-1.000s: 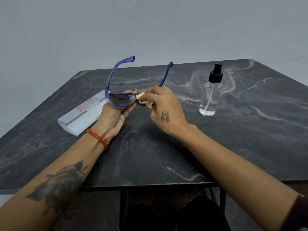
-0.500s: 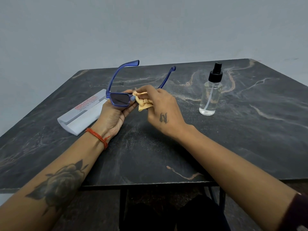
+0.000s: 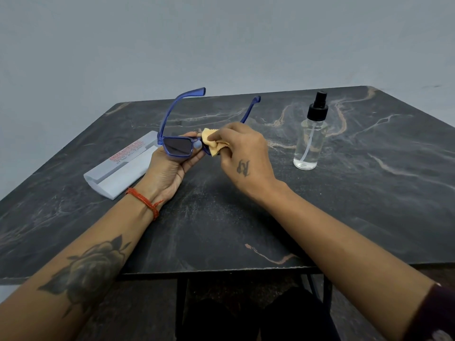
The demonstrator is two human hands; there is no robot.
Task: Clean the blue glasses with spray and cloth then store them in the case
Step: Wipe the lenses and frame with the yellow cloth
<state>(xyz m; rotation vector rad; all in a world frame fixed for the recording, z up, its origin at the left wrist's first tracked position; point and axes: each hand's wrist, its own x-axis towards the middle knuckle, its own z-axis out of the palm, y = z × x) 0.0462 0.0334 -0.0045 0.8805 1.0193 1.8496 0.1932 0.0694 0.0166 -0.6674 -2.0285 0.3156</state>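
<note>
The blue glasses [image 3: 177, 145] with dark lenses are held above the table, temples unfolded and pointing away from me. My left hand [image 3: 170, 168] grips the frame from below at its left lens. My right hand [image 3: 242, 153] pinches a small yellow cloth [image 3: 211, 143] against the right lens, which the cloth and fingers hide. A clear spray bottle [image 3: 310, 141] with a black pump top stands upright to the right of my hands. The white glasses case [image 3: 120, 168] with red print lies on the table to the left, behind my left wrist.
The dark marble table [image 3: 246, 217] has its front edge close to me, with black legs beneath it. A plain grey wall rises behind the table.
The glasses have tilted so the temples lean further away and lower. My right hand has shifted the cloth slightly across the right lens.
</note>
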